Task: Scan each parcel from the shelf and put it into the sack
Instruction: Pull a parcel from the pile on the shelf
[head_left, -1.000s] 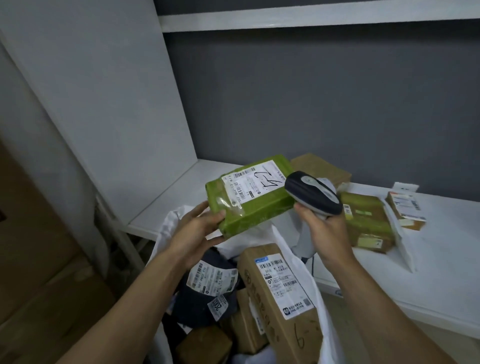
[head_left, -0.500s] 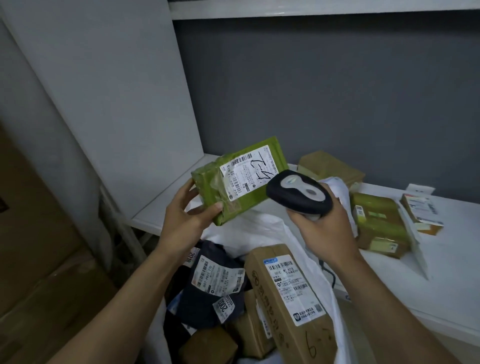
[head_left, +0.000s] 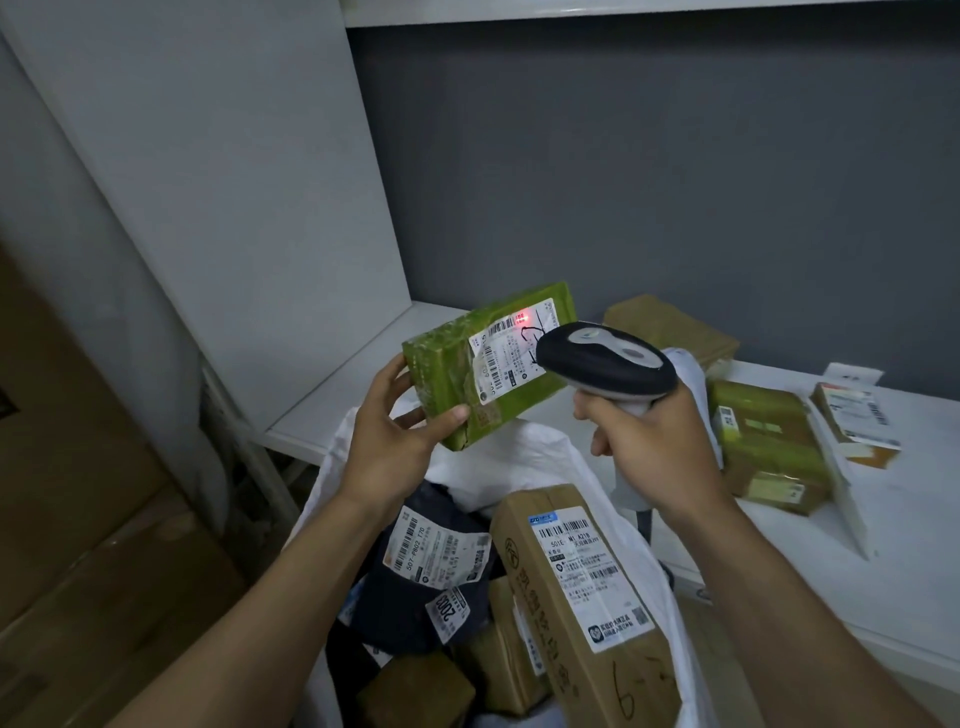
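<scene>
Left hand (head_left: 387, 441) grips the green parcel (head_left: 491, 364) above the sack (head_left: 670, 587), label tilted toward the scanner (head_left: 605, 364) so the red dot lands by the barcode. Right hand (head_left: 657, 441) wraps the scanner handle; trigger finger probably squeezing, hard to see. More parcels wait on the shelf (head_left: 924, 545).

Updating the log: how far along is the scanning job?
Done: a long brown cardboard box and a dark blue plastic mailer lie in the white sack. In hand: left hand holds the green tape-wrapped parcel; right hand aims the grey scanner, red light on its label. Left: several parcels on the white shelf.
</scene>
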